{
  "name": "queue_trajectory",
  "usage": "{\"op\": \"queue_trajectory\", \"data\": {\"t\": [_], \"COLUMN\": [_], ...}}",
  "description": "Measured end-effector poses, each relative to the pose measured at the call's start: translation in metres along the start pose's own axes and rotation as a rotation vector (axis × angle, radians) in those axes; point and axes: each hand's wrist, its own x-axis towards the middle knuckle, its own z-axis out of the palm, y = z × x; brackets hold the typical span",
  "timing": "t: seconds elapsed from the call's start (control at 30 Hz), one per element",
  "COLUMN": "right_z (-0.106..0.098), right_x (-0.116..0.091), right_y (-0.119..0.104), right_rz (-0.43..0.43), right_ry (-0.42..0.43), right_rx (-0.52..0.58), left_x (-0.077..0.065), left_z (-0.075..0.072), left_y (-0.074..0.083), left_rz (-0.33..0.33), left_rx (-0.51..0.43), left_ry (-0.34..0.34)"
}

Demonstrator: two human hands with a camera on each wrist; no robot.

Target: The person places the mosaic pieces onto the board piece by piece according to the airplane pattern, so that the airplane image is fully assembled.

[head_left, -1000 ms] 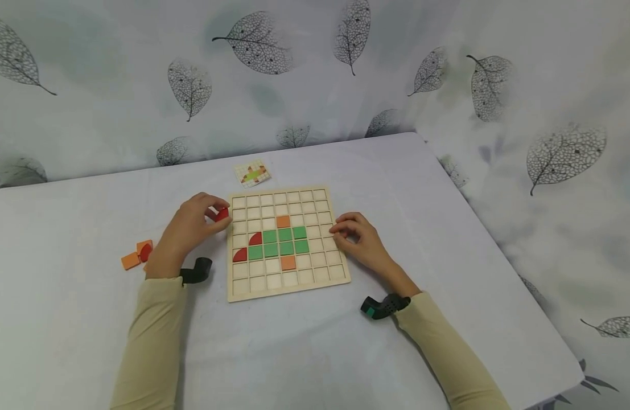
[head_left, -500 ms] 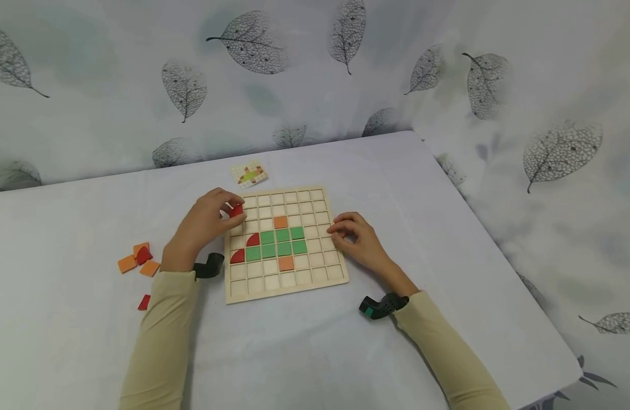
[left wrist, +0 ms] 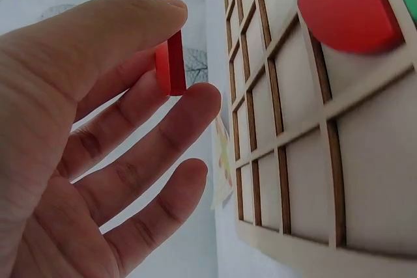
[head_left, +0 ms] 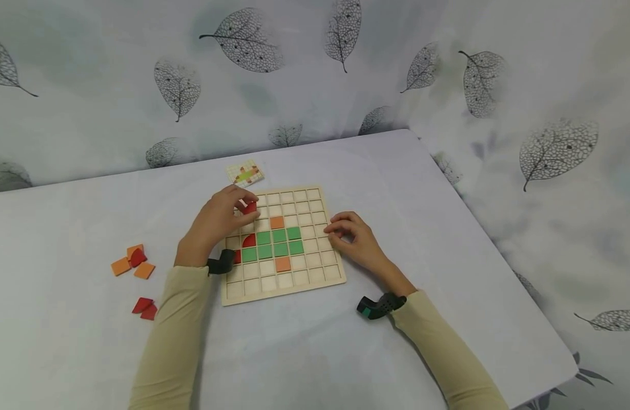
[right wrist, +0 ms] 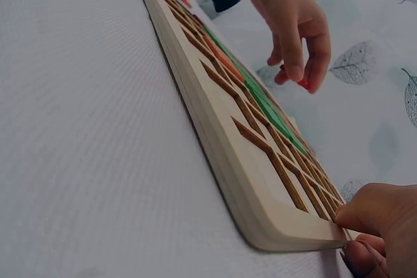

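Note:
My left hand [head_left: 214, 219] pinches a red tile [head_left: 250, 208] between thumb and fingers, above the upper left of a wooden grid board [head_left: 307, 276]. In the left wrist view the red tile [left wrist: 171, 69] stands on edge, clear of the board. Green square tiles [head_left: 280, 249] fill two rows near the board's middle, with an orange square tile [head_left: 277, 222] above them and another orange tile [head_left: 283, 264] below. A red quarter-round tile [head_left: 249, 241] sits at their left; another is partly hidden by the wrist camera. My right hand [head_left: 357, 239] grips the board's right edge, thumb on top.
Left of the board lie loose orange tiles [head_left: 121, 266] with a red tile [head_left: 137, 258] on them. Nearer the front are more red tiles [head_left: 143, 305], beside the left sleeve. A small pattern card [head_left: 245, 172] lies behind the board.
My left hand has moved right with the red tile, from beside the board to over its upper left cells. Loose red tiles have come out from behind the left arm. The right hand keeps its hold.

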Motion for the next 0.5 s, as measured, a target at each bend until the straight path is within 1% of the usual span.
{"op": "queue_trajectory", "data": {"t": [0.2,0.5], "right_z": [-0.001,0.001], "right_x": [0.000,0.000], "right_y": [-0.001,0.000], "right_rz": [0.000,-0.012], "right_ry": [0.005,-0.001], "right_rx": [-0.004,0.011], "left_x": [0.008,0.014], "left_z": [0.007,0.013], "left_y": [0.008,0.014], "left_rz": [0.025,0.017], "left_rx": [-0.015,-0.024], "left_ry": [-0.008,-0.029]}}
